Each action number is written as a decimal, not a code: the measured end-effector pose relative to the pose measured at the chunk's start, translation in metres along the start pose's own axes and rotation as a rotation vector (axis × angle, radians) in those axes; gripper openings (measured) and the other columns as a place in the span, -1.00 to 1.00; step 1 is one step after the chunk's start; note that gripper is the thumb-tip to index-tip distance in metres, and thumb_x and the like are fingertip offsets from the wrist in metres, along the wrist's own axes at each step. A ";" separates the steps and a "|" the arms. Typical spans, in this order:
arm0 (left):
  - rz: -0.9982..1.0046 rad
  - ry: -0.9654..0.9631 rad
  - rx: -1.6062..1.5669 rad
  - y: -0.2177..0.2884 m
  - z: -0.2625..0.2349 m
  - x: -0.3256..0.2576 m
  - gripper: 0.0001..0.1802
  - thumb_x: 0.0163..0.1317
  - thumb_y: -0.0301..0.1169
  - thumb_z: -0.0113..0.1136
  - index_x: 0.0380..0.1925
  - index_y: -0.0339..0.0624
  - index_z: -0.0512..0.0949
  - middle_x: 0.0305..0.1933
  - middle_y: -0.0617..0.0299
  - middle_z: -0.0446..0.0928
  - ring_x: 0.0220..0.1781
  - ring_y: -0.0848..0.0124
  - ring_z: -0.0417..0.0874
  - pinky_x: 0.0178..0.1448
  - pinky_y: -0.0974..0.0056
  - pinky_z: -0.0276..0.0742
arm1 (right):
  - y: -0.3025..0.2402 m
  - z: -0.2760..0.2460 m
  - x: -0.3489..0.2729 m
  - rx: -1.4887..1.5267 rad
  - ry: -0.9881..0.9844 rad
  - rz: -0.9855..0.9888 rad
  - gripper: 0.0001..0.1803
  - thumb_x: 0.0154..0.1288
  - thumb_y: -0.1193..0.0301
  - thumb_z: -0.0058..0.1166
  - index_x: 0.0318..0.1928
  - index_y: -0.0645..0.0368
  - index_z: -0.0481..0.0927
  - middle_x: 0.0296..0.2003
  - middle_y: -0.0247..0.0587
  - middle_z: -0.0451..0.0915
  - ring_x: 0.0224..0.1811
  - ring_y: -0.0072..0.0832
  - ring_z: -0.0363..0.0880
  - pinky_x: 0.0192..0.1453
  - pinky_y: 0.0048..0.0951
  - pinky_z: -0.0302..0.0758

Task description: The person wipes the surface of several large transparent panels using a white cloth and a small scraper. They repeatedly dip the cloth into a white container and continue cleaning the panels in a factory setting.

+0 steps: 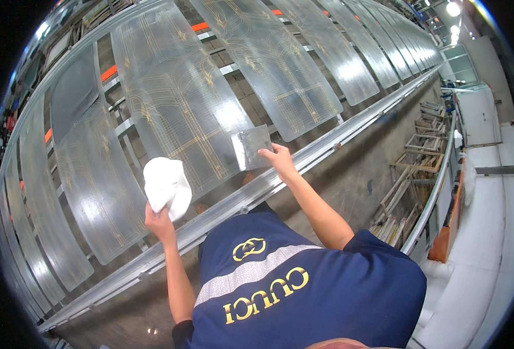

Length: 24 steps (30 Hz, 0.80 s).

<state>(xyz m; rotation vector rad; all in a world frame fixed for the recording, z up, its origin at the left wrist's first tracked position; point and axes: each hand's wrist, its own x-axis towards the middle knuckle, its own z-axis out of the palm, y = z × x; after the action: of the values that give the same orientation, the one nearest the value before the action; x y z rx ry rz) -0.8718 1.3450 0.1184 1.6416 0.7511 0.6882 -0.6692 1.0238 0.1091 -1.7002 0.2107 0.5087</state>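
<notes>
- My left hand (160, 224) pinches the lower end of a white cloth (165, 185), fingers pressed together on it; the rest of the cloth bunches up above my grip, folded and soft.
- My right hand (281, 163) grips a flat grey plate (253, 148) by its right edge, thumb on the upper face; the other fingers are partly hidden, so I cannot tell how they sit underneath.
- The plate lies to the left of my right fingers, almost square, its slightly longer side running away from me; it shows over the near right corner of the wide clear panel (169, 99); whether it touches that panel I cannot tell.
- The cloth shows at the same panel's near left corner, so the panel's near end lies between my two hands; the right hand is the nearer to the plate, the left well apart from it.
- The panel's long axis runs away from me and leftward, crossing the metal rail (210, 216) in front of my body; yellow lines mark the panel's face.
</notes>
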 end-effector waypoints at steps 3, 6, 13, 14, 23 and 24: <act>0.098 -0.092 0.198 0.005 -0.065 0.013 -0.55 0.05 -0.75 0.07 0.01 -0.47 0.59 -0.13 0.05 0.70 -0.01 0.31 0.70 0.13 0.22 0.55 | -0.015 0.058 -0.020 0.278 -0.082 0.328 -0.40 0.22 0.32 0.31 0.23 0.25 0.44 0.10 -0.12 0.58 0.21 -0.40 0.48 0.29 -0.21 0.38; 0.388 -0.205 0.518 0.026 -0.121 0.038 -0.40 -0.09 -0.74 0.09 0.09 -0.40 0.58 -0.12 -0.14 0.66 -0.07 0.02 0.69 0.03 0.11 0.56 | -0.051 0.127 -0.048 0.226 -0.065 0.383 -0.47 0.25 0.30 0.29 0.18 0.23 0.47 0.08 -0.10 0.58 0.22 -0.36 0.47 0.34 -0.21 0.35; 0.912 -0.552 0.997 0.183 -0.100 0.108 -0.35 -0.20 -0.69 0.20 0.07 -0.34 0.58 -0.34 0.01 0.58 -0.26 0.07 0.59 -0.11 0.06 0.51 | -0.067 0.157 -0.007 0.133 -0.522 0.064 -0.52 0.40 0.23 0.16 0.17 0.31 0.53 0.05 -0.01 0.63 0.07 -0.37 0.60 0.21 -0.26 0.51; 1.000 -0.573 0.970 0.177 -0.100 0.112 -0.37 -0.20 -0.68 0.19 0.05 -0.35 0.58 -0.33 0.01 0.60 -0.23 0.06 0.62 -0.07 0.04 0.53 | -0.100 0.156 -0.016 -0.383 -0.556 0.017 -0.48 0.43 0.14 0.11 0.16 0.33 0.54 0.11 0.10 0.59 0.12 -0.32 0.58 0.25 -0.21 0.50; 0.896 -0.884 1.363 0.224 -0.128 0.144 -0.49 0.02 -0.67 0.15 0.07 -0.33 0.58 -0.46 0.08 0.47 -0.38 0.14 0.53 -0.27 0.07 0.41 | -0.048 0.263 -0.073 0.488 -0.757 0.188 -0.39 0.36 0.25 0.25 0.29 0.34 0.41 0.13 -0.15 0.56 0.19 -0.45 0.48 0.31 -0.38 0.38; 0.900 -0.892 1.404 0.232 -0.124 0.143 -0.50 0.01 -0.68 0.15 0.05 -0.33 0.58 -0.45 0.07 0.47 -0.37 0.13 0.54 -0.26 0.06 0.41 | -0.054 0.261 -0.068 0.547 -0.755 0.199 -0.42 0.37 0.27 0.24 0.27 0.34 0.43 0.10 -0.18 0.58 0.16 -0.48 0.50 0.29 -0.40 0.40</act>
<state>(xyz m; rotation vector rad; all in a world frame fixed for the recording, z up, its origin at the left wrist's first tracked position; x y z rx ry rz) -0.8518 1.4974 0.3757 3.2654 -0.4088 -0.2284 -0.7627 1.2775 0.1566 -0.8787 -0.0363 1.0915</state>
